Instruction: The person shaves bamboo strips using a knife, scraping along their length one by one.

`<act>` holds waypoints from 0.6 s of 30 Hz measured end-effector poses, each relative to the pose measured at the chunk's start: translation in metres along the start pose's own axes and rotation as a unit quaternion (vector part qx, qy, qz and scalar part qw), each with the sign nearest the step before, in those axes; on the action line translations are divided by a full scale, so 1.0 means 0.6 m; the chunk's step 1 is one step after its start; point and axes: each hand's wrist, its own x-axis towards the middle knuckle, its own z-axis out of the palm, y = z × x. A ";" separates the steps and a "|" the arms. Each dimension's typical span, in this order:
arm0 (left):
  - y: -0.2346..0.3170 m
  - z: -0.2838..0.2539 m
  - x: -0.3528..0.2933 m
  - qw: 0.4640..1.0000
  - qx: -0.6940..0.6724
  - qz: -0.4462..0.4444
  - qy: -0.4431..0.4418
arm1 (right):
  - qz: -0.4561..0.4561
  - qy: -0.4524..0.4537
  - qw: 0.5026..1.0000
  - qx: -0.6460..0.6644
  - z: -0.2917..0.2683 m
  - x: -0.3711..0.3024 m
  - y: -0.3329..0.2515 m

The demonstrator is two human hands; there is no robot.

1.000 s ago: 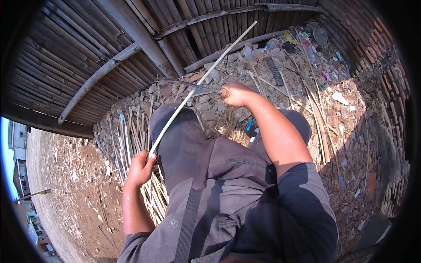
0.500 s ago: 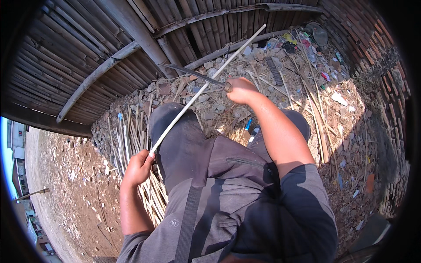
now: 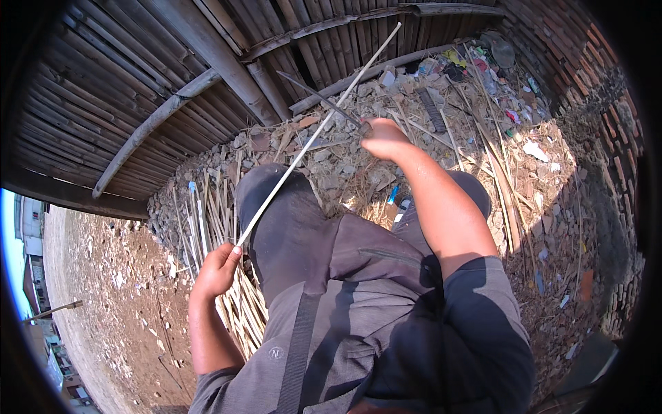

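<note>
A long pale bamboo strip (image 3: 301, 156) slants up and away across my left knee, its near end pinched in my left hand (image 3: 216, 270). My right hand (image 3: 385, 139) is closed around the short handle of a long-bladed knife (image 3: 323, 101). The dark blade points up to the left and crosses the strip about two thirds of the way along. Whether blade and strip touch I cannot tell. Beside my left leg lies a bundle of similar split strips (image 3: 243, 308), partly hidden by my arm and leg.
A slatted bamboo wall (image 3: 124, 90) with poles stands ahead and to the left. At the right rises a brick wall (image 3: 607, 138). Rubble (image 3: 331, 148), scraps of litter (image 3: 483, 72) and loose bamboo lengths (image 3: 507, 200) cover the ground. Sunlit bare soil (image 3: 117, 290) lies at the left.
The strip's far end has swung slightly up and left. The knife has shifted a little right, its blade tilting more steeply upward. Both hands keep their grip.
</note>
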 end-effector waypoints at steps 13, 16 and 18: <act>0.009 0.026 -0.002 0.996 0.046 0.039 0.069 | -0.112 -0.055 0.990 -0.061 0.003 -0.022 -0.017; -0.012 0.025 -0.022 0.995 0.040 0.036 0.086 | -0.178 -0.078 0.971 -0.142 0.009 -0.073 -0.102; -0.005 0.028 -0.024 0.995 0.053 0.030 0.082 | -0.156 -0.104 0.973 -0.136 0.018 -0.052 -0.073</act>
